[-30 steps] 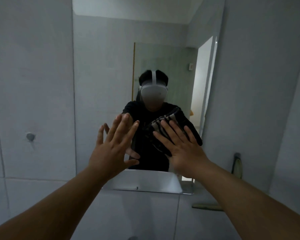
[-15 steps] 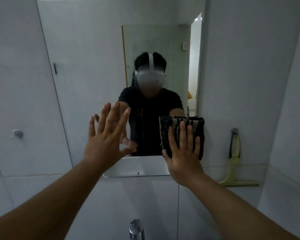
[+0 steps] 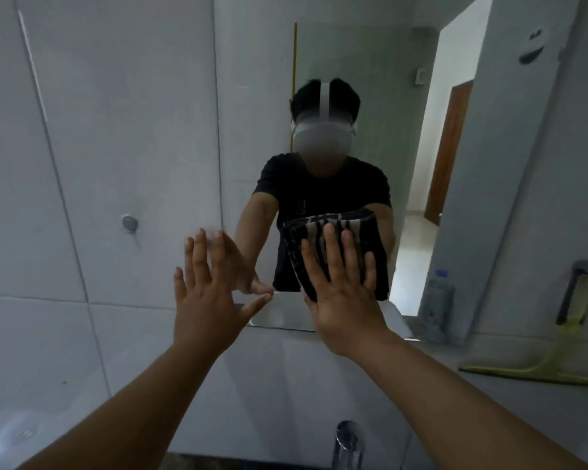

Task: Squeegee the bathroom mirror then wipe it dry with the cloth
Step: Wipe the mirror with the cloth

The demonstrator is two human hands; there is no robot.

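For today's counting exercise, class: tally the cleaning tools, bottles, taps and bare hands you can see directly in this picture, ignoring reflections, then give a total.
Cleaning tools: 2, the dark striped folded cloth and the yellow-green plastic squeegee
Clear plastic bottle: 1
Chrome tap: 1
Bare hands: 2, left hand, right hand
Total: 6

We're in a home bathroom: big pale wall tiles all around, a frameless mirror fixed to the wall, a chrome tap poking up at the bottom edge. A yellow-green squeegee leans on the ledge at right. In the mirror's reflection there's an open doorway, a brown wooden door beyond, and a plastic bottle.
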